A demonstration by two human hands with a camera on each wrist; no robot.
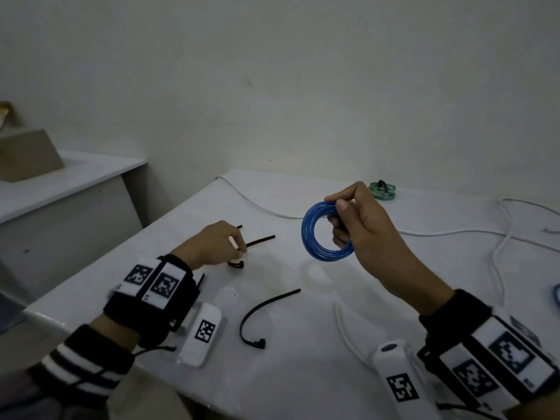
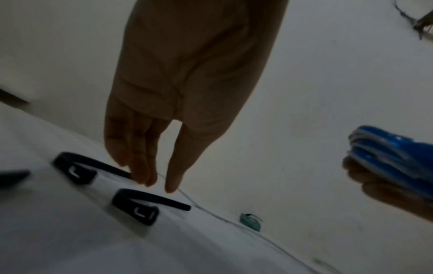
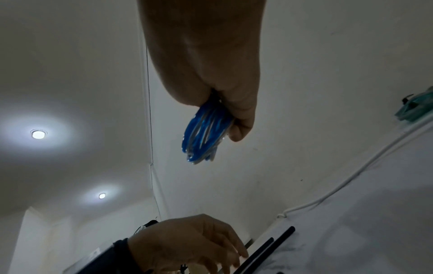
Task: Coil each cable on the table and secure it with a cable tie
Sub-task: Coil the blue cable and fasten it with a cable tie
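blue cable [image 1: 557, 294] cut by right edge, cardboard box [image 1: 25, 154] cropped left

Blue cable coil [image 1: 325, 231] looked like glossy, smooth plastic with pale glints. Black cable ties [image 1: 261, 319] were matt plastic, flat strap. Table [image 1: 303, 374] was smooth white with a soft sheen. At 3 o'clock the white cable [image 1: 500, 256] looked smooth and rubbery. At 9 o'clock the box [image 1: 27, 156] looked like matt cardboard. Wristbands [image 1: 157, 304] were black cloth.

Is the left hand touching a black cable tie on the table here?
Touching. In the left wrist view the left hand's fingertips meet the strap of one black cable tie lying on the table.
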